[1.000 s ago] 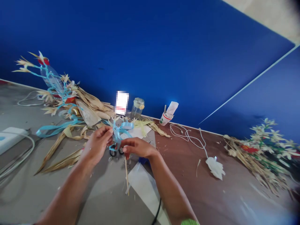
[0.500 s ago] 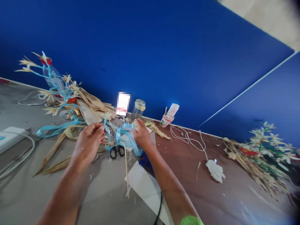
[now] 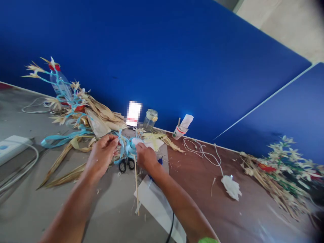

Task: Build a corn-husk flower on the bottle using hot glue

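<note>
My left hand (image 3: 103, 153) is closed in a pinch on the stem of a small pale husk flower (image 3: 123, 127), which has light blue ribbon around it. My right hand (image 3: 146, 157) is closed on a loose coil of light blue ribbon (image 3: 131, 145), close beside the left fingertips. Exactly how the ribbon runs between the fingers is hard to see. Just below lie black-handled scissors (image 3: 126, 164) and a thin wooden stick (image 3: 136, 189). Pale husk strips (image 3: 155, 137) lie beyond my right hand.
At the left stand a plastic bottle (image 3: 60, 84) with blue-stemmed flowers and a pile of dried husks (image 3: 101, 111). A glowing phone (image 3: 133, 113), a clear jar (image 3: 150, 119) and a paper cup (image 3: 178, 131) line the blue wall. White paper (image 3: 157, 206), cable (image 3: 202, 148) and white flowers (image 3: 291, 155) are rightward.
My right hand has moved left and down, toward my left hand. The wide ribbon loop between them has drawn in to a smaller bunch. My left hand has shifted slightly right.
</note>
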The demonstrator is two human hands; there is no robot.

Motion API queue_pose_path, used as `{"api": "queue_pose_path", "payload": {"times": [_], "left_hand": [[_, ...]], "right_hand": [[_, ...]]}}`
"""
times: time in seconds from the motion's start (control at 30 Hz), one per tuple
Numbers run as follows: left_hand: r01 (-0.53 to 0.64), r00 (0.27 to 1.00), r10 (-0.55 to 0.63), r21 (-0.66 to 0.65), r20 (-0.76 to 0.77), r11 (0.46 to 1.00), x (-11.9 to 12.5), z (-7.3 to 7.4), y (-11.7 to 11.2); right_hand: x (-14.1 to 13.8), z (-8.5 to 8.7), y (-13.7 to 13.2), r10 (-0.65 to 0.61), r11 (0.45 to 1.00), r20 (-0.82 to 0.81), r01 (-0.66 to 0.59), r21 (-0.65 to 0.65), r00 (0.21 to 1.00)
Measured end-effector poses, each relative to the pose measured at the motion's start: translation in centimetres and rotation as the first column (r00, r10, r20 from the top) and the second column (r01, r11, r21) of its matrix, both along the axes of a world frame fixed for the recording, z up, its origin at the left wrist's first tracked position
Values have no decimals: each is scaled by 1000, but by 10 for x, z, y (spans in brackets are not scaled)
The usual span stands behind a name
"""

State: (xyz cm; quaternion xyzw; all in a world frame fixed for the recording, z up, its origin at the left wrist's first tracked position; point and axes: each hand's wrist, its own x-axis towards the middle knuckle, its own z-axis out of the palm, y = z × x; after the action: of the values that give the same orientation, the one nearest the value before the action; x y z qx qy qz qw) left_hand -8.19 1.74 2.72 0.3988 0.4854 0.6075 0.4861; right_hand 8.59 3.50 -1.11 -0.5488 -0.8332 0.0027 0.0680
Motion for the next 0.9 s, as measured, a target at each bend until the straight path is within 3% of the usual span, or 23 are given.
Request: {"api": "queue_pose_path", "payload": {"times": [0.27, 0.5, 0.6, 0.67, 0.77, 0.9], "left_hand": [[107, 992, -109, 34, 70, 994, 4, -9, 2], [99, 995, -99, 11, 29, 995, 7, -2, -1], [101, 994, -101, 6, 35, 995, 10, -2, -1], [112, 993, -111, -9, 43, 994, 11, -4, 0], [125, 989, -122, -38, 78, 991, 12, -9, 3], [150, 977, -142, -37, 159, 988, 12, -12, 5]], "right_hand": [[0, -16, 1, 49, 997, 137, -56, 44, 989], [-4, -21, 9, 46, 996, 138, -57, 75, 989], [-3, -23, 10, 55, 996, 21, -57, 73, 998], [0, -24, 10, 50, 997, -149, -40, 70, 988], [8, -21, 13, 13, 998, -424, 16, 63, 905], [24, -15, 20, -56, 993, -599, 108, 51, 799]]}}
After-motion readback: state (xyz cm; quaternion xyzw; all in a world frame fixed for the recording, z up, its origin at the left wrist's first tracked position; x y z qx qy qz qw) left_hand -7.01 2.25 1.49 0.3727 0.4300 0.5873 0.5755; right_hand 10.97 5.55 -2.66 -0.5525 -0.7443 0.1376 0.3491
